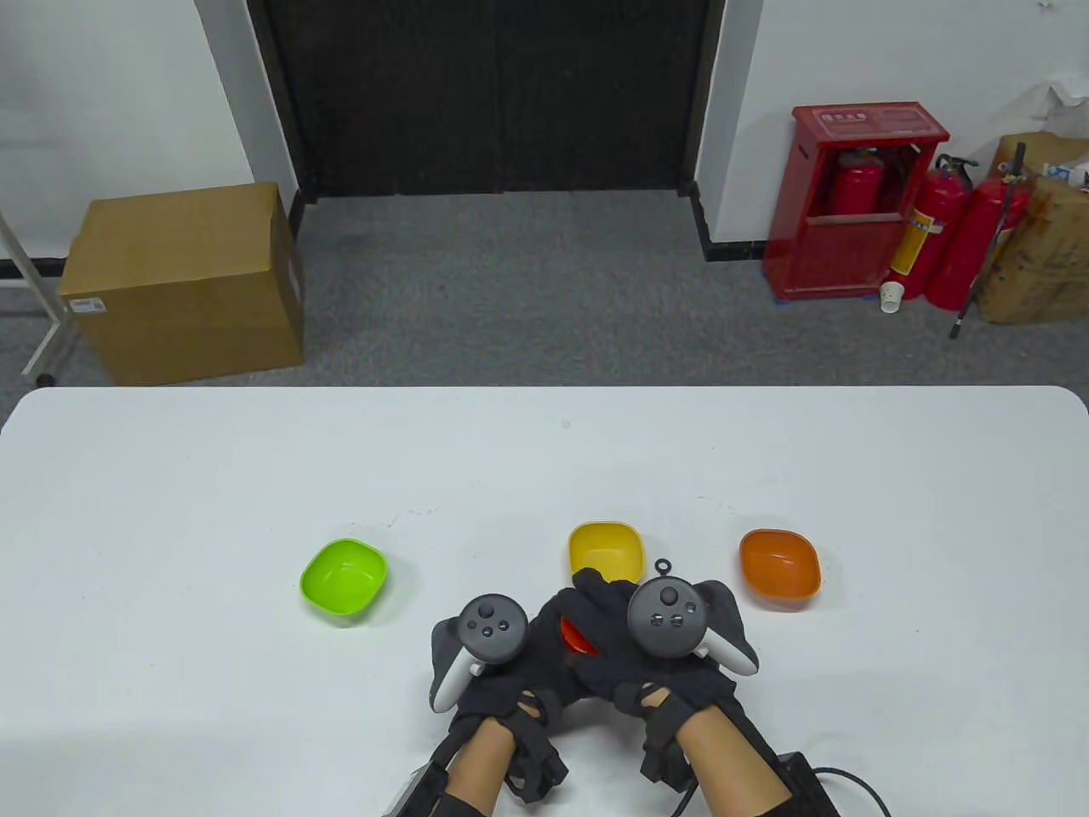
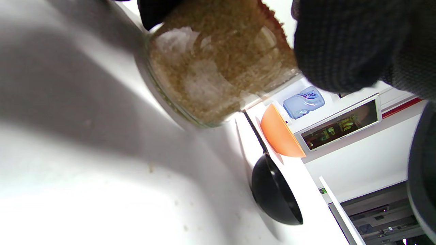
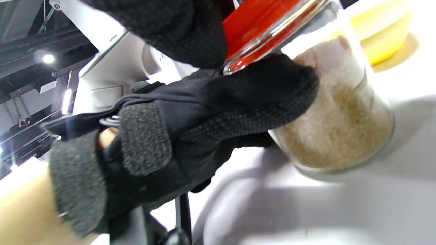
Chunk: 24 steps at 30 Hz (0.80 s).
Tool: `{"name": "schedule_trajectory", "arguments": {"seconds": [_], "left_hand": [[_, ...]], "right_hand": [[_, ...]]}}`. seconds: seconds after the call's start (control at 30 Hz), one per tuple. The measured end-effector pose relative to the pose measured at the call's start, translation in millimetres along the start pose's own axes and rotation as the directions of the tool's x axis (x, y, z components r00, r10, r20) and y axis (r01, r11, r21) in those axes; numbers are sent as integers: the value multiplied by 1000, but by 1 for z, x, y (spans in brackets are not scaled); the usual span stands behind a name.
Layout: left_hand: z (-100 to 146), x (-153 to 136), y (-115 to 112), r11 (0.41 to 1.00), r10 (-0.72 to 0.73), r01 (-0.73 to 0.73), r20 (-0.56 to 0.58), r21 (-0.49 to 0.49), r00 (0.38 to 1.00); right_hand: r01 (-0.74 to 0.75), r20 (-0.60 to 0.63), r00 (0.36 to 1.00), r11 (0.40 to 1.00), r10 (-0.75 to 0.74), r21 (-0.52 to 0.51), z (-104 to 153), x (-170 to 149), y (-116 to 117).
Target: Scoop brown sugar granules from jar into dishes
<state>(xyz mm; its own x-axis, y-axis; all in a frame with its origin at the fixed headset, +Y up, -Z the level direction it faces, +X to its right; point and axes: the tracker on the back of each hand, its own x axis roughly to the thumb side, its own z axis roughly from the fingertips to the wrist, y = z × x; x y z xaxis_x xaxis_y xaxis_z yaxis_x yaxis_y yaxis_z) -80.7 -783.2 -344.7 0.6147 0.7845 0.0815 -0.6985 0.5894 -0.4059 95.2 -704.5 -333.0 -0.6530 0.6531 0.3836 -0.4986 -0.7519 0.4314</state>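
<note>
Your left hand (image 3: 177, 129) grips the upright jar (image 3: 340, 119) near the table's (image 1: 170, 477) front edge; your right hand (image 1: 659, 655) sits on its red lid (image 3: 262, 23), directly above.

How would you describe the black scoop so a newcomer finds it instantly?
On the white table, look right of the sugar jar, beside the orange dish. The black scoop lies there: the only dark, long-handled utensil among bright bowls.

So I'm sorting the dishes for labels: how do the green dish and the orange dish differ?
The green dish sits on the left of the table, the orange dish on the right. Green is farther from the hands; orange lies nearer the right hand. Both look empty, rounded-square and similar in size.
</note>
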Motion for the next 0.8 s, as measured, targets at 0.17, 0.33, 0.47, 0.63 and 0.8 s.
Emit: {"name": "schedule_trajectory", "arguments": {"seconds": [0.17,0.33,0.47,0.63,0.8], "left_hand": [[0,0,0,1000,5,-5,0,-4,1000],[0,0,0,1000,6,-6,-1,-3,1000],[0,0,0,1000,5,-5,-3,-3,1000],[0,0,0,1000,5,-5,-2,-3,1000],[0,0,0,1000,3,-3,-3,-2,1000]], "right_hand": [[-134,-39,991,980,130,-146,6,4,-1],[-327,-155,943,906,294,-271,6,11,5],[-375,-211,921,890,326,-261,3,16,12],[-264,-94,964,933,249,-245,2,17,10],[-154,-43,988,975,149,-161,5,15,4]]}}
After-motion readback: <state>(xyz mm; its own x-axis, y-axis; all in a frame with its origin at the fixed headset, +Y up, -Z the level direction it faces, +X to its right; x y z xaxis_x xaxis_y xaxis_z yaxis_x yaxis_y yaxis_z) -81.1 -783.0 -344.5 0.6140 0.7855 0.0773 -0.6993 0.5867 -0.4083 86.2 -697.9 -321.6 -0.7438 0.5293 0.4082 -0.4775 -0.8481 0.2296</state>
